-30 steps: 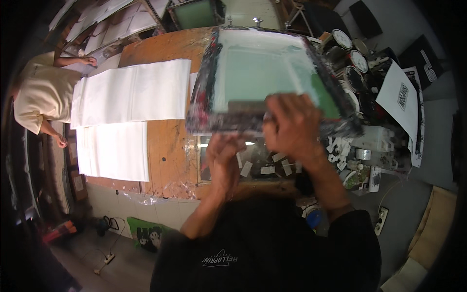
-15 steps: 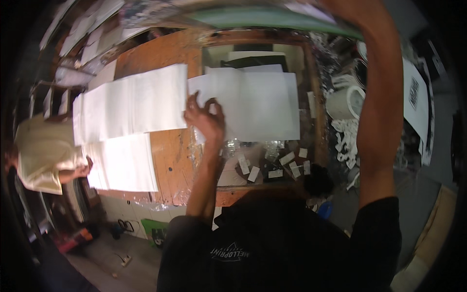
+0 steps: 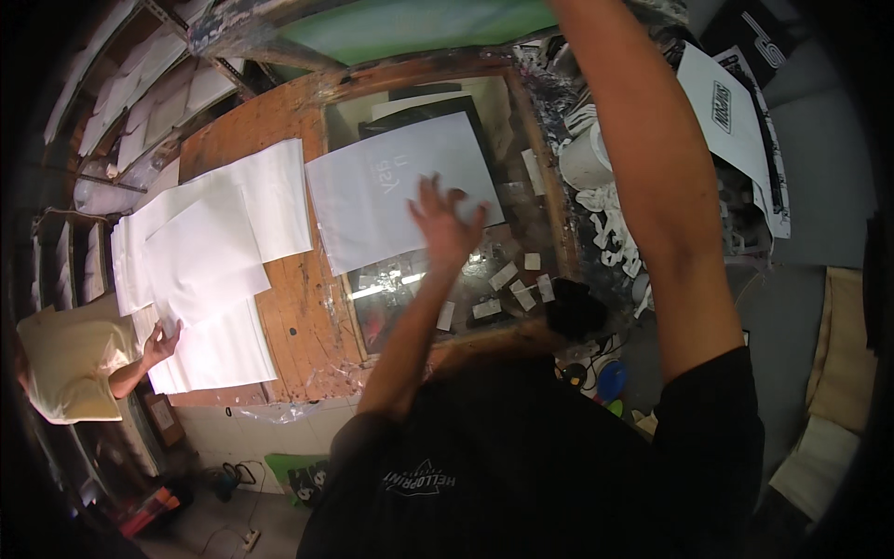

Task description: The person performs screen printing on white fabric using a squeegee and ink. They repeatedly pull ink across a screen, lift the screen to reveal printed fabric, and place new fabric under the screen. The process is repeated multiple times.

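My left hand [image 3: 447,222] is over a pale, thin sheet [image 3: 363,219] with faint light print. Its fingers are spread and slightly blurred, holding nothing; whether they touch the sheet I cannot tell. The sheet lies partly on a glass pane set in a wooden frame [image 3: 545,172] and partly on the table's wood. Beyond the top edge my right arm [image 3: 652,158] reaches out of sight, hand included, near a raised frame with a green panel [image 3: 419,37].
White sheet stacks [image 3: 279,200] lie on the wooden table [image 3: 312,321], a loose sheet [image 3: 205,252] across them. Beside them is another person's hand [image 3: 163,345]. Small pale pieces [image 3: 486,308] dot the glass. A white bucket [image 3: 585,158] and crumpled scraps [image 3: 605,224] stand at right.
My left hand has moved right across the glass, fingers spread. A loose sheet now lies over the left stacks, and faint print shows on the sheet under my hand. The whole view has shifted.
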A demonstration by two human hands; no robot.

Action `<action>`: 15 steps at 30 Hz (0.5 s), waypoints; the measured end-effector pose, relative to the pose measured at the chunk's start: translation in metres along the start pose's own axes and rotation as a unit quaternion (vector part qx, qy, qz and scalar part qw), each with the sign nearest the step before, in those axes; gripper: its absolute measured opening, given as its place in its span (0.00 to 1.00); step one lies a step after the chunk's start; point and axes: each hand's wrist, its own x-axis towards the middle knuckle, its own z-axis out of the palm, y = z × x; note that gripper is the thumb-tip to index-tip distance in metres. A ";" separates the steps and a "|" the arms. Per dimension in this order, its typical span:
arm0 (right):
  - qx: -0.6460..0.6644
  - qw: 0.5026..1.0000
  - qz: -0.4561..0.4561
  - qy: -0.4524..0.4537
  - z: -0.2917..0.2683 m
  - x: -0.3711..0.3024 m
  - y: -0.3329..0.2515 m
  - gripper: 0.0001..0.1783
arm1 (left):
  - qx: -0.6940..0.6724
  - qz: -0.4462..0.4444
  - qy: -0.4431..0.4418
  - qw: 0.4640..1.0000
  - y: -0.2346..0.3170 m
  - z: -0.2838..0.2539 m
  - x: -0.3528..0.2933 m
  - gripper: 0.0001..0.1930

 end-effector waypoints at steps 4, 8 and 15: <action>0.080 0.997 0.015 -0.006 0.019 -0.009 0.009 0.45 | 0.045 0.008 -0.001 0.999 0.001 0.058 -0.023 0.11; 0.066 0.997 -0.029 0.029 0.004 -0.042 0.002 0.43 | -0.063 -0.003 -0.007 0.998 0.023 -0.002 0.010 0.08; 0.082 0.997 -0.005 -0.001 -0.004 -0.021 -0.002 0.42 | 0.040 0.056 -0.136 0.988 -0.008 0.010 -0.025 0.23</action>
